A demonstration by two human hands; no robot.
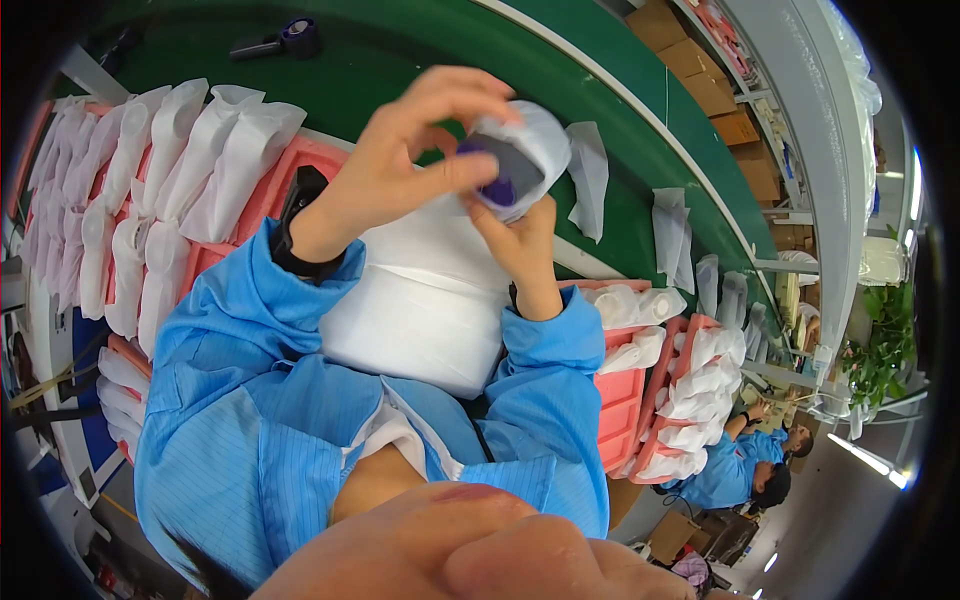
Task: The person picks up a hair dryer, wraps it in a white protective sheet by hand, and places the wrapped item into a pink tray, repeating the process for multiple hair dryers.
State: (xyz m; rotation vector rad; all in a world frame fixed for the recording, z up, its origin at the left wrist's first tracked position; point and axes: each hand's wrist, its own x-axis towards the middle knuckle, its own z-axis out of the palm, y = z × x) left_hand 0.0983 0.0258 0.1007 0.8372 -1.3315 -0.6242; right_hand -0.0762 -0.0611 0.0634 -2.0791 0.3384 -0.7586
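A white foam bag [548, 140] is up in front of me over the green bench. Inside its mouth sits a purple-and-grey hair dryer [497, 188], mostly covered by the bag. My left hand [425, 140] curves round the mouth, fingertips on the rim and thumb across the opening, slightly blurred. From below, my right hand [522, 245] grips the bag with the hair dryer in it. Below my hands, close to my body, is a large white wrapped bundle [420, 310].
Pink trays [290, 165] of white-bagged items stand at left, with more pink trays [618, 430] at right. Another dark hair dryer [285, 42] lies on the green bench [400, 35]. Flat white bags [588, 180] lie to its right. A co-worker [730, 460] sits farther right.
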